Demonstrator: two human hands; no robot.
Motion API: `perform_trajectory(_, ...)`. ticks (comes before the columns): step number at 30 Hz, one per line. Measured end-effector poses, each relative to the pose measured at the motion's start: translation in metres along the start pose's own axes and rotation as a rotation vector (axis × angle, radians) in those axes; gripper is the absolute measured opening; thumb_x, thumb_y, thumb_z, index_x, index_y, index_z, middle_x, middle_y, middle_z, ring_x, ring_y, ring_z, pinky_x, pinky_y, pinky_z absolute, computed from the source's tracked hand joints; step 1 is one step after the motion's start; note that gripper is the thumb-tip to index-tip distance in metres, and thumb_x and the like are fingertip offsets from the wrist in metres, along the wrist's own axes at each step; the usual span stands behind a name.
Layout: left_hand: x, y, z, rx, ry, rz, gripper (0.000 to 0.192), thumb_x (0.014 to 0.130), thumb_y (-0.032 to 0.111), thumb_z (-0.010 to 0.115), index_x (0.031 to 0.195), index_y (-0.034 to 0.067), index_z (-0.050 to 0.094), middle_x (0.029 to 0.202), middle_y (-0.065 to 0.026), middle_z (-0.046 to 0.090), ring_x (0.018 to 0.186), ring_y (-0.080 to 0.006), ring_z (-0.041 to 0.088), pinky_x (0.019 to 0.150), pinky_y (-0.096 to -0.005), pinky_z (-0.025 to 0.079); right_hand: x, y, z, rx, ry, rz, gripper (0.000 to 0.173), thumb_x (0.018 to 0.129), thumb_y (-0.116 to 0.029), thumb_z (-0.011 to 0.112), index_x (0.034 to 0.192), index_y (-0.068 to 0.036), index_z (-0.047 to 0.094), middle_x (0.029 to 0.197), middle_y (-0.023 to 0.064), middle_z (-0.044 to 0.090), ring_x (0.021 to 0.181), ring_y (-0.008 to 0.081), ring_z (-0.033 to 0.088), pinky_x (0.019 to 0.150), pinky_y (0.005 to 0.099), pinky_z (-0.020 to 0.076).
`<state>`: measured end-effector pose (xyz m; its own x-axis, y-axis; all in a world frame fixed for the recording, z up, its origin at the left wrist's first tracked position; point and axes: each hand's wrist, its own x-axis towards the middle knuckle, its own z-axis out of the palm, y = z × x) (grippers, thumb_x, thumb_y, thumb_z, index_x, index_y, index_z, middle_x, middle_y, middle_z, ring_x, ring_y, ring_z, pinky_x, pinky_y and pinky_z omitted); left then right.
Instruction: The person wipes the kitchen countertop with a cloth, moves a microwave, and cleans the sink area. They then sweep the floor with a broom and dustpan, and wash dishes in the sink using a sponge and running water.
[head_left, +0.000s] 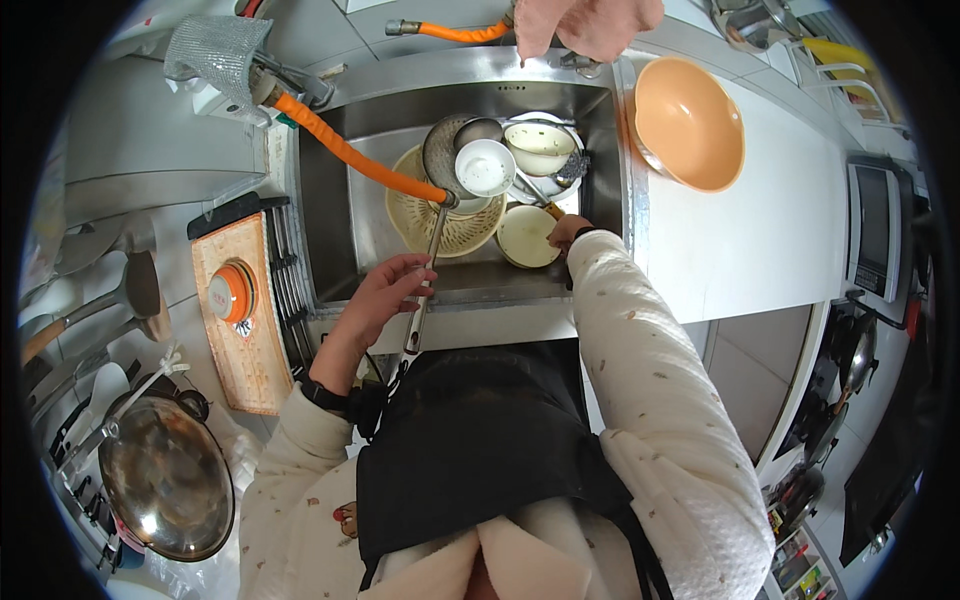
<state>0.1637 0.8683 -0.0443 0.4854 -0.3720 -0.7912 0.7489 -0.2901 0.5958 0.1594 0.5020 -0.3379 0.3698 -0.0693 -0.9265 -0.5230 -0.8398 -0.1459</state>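
Note:
My right hand (568, 232) is closed around the wooden grip (554, 211) of a metal-shafted utensil in the steel sink (360, 247); its working end is hard to make out among the dishes. Below that hand sits a pale yellow bowl (528, 237). My left hand (390, 294), fingers apart, is at a long metal handle (418, 315) that reaches over the sink's front rim. A yellow plastic colander (450, 236) holds a stacked dark pan (441, 157), a ladle (478, 132) and a white bowl (485, 168). Cream bowls (538, 148) and a steel scourer (574, 166) lie on a white plate.
An orange hose (352, 154) arches over the sink from the left. On the white counter at right stands an orange basin (690, 124). Left of the sink are a cutting board (240, 360) and a hanging wok lid (166, 476). A pink cloth (592, 26) hangs behind the sink.

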Motion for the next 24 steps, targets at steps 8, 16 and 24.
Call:
perform_trajectory(8,0.014,-0.001,0.010,0.044,-0.075,0.016,0.044,0.094,0.034,0.055,0.130,0.010,0.050,0.117,-0.0047,0.060,0.101,-0.0134,0.057,0.081,-0.0282,0.046,-0.099,-0.027,-0.059,-0.239,0.323,-0.037,0.029,0.066,-0.013,0.066,0.092,0.000,0.069,0.095,0.0216,0.067,0.092,0.0328,0.067,0.073,0.0407,0.0541)
perform_trajectory(16,0.038,0.005,0.070,-0.290,-0.301,0.017,0.063,0.095,0.039,0.053,0.143,0.009,0.027,0.137,-0.0116,0.045,0.123,-0.0256,0.049,0.097,-0.0437,0.046,-0.255,-0.058,-0.083,-0.049,0.397,-0.293,0.028,0.079,-0.029,0.065,0.090,-0.003,0.069,0.092,0.0204,0.067,0.091,0.0358,0.064,0.078,0.0400,0.0514)
perform_trajectory(24,0.036,0.000,0.068,-0.489,-0.439,0.163,0.055,0.101,0.043,0.037,0.143,0.010,0.025,0.139,-0.0131,0.043,0.123,-0.0275,0.050,0.099,-0.0477,0.047,-0.350,-0.101,-0.058,0.343,0.688,-0.857,0.018,0.085,-0.012,0.059,0.099,-0.001,0.061,0.098,0.0166,0.063,0.091,0.0316,0.062,0.075,0.0391,0.0501)
